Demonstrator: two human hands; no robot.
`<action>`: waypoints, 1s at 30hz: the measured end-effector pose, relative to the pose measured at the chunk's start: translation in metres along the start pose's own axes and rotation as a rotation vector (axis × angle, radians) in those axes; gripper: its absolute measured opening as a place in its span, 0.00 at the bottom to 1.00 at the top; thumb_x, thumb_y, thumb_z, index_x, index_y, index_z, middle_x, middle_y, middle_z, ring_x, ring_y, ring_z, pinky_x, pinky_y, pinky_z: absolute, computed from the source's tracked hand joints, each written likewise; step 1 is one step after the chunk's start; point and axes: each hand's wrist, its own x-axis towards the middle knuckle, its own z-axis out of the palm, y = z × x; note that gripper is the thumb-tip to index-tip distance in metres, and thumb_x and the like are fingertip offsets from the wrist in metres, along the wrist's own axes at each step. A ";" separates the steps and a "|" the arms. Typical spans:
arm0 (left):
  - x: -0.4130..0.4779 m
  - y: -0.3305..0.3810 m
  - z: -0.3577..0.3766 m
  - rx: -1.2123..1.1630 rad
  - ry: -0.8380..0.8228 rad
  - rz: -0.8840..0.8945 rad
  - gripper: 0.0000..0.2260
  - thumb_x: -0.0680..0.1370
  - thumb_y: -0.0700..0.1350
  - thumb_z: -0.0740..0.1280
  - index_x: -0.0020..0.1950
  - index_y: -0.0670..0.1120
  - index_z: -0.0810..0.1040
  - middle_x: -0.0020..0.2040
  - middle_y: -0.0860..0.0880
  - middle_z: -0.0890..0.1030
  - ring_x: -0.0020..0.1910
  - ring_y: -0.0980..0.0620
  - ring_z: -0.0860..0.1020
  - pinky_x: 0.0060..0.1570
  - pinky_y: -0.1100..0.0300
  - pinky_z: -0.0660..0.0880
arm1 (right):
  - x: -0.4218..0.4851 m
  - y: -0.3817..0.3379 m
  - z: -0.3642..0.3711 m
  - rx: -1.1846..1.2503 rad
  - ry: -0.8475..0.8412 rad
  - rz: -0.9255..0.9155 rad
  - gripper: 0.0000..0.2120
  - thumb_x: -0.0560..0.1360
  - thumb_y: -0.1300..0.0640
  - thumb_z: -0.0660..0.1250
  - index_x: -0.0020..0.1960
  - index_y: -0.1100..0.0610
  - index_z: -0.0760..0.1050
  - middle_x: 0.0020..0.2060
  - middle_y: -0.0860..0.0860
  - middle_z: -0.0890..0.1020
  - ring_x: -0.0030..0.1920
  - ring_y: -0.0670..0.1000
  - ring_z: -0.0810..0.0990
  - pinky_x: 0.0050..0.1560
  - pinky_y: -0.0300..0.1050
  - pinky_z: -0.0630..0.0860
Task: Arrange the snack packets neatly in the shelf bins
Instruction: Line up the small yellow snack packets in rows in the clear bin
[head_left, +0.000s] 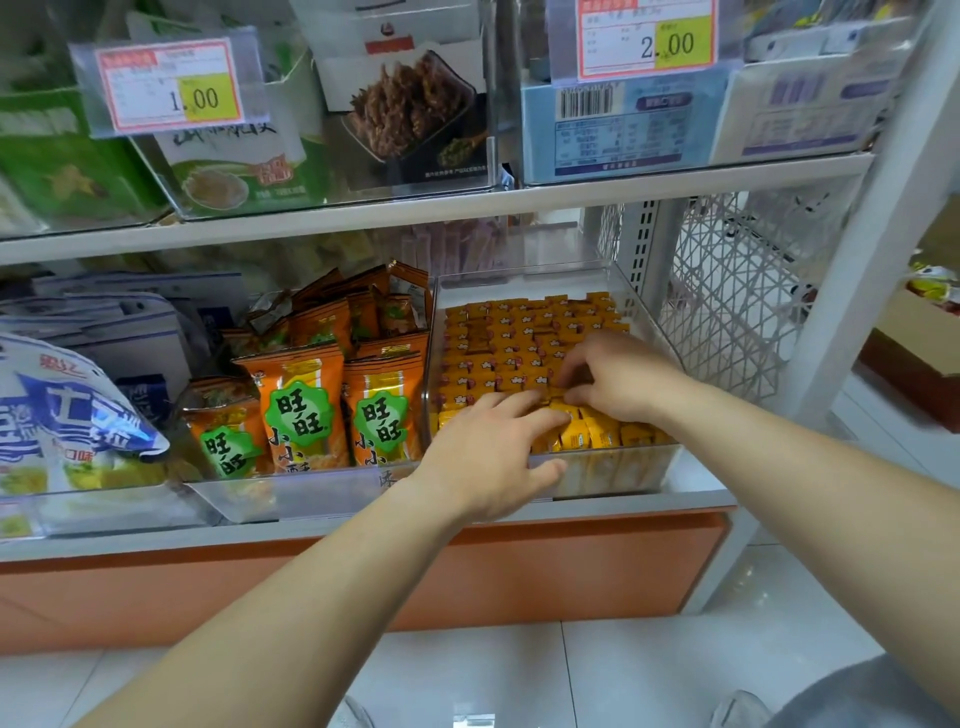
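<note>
A clear plastic bin (647, 306) on the lower shelf holds several rows of small yellow snack packets (519, 338). My left hand (493, 447) lies over the bin's front edge, fingers stretched flat on the front packets, thumb on the front wall. My right hand (618, 376) reaches in from the right, and its curled fingertips pinch a yellow packet (553, 392) near the bin's front. The neighbouring bin to the left holds orange packets with green labels (296, 410), standing upright and leaning.
White and blue bags (67, 410) fill the far left of the shelf. The shelf above carries clear bins with price tags (171, 85) and boxed snacks (613, 124). A white mesh side panel (727, 291) closes the right end. Below lies tiled floor (623, 670).
</note>
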 end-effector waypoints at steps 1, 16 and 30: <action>0.000 0.000 0.001 -0.006 0.003 -0.008 0.25 0.78 0.63 0.59 0.75 0.61 0.64 0.78 0.52 0.63 0.74 0.46 0.63 0.70 0.48 0.66 | -0.001 -0.001 0.002 -0.012 0.032 -0.012 0.06 0.76 0.49 0.71 0.52 0.43 0.82 0.50 0.45 0.78 0.50 0.49 0.75 0.48 0.43 0.72; 0.002 0.002 -0.013 -0.334 0.177 -0.101 0.21 0.79 0.59 0.65 0.70 0.56 0.74 0.66 0.56 0.77 0.65 0.55 0.73 0.64 0.55 0.72 | -0.053 -0.010 -0.040 0.782 0.538 0.063 0.08 0.82 0.58 0.62 0.48 0.46 0.71 0.47 0.45 0.78 0.38 0.46 0.85 0.41 0.47 0.84; 0.004 0.015 -0.035 -1.328 0.245 -0.371 0.23 0.78 0.40 0.71 0.72 0.50 0.69 0.52 0.45 0.84 0.50 0.49 0.84 0.52 0.47 0.82 | -0.050 -0.018 -0.021 0.816 0.396 -0.017 0.18 0.75 0.50 0.73 0.62 0.44 0.73 0.51 0.43 0.82 0.49 0.43 0.83 0.51 0.49 0.82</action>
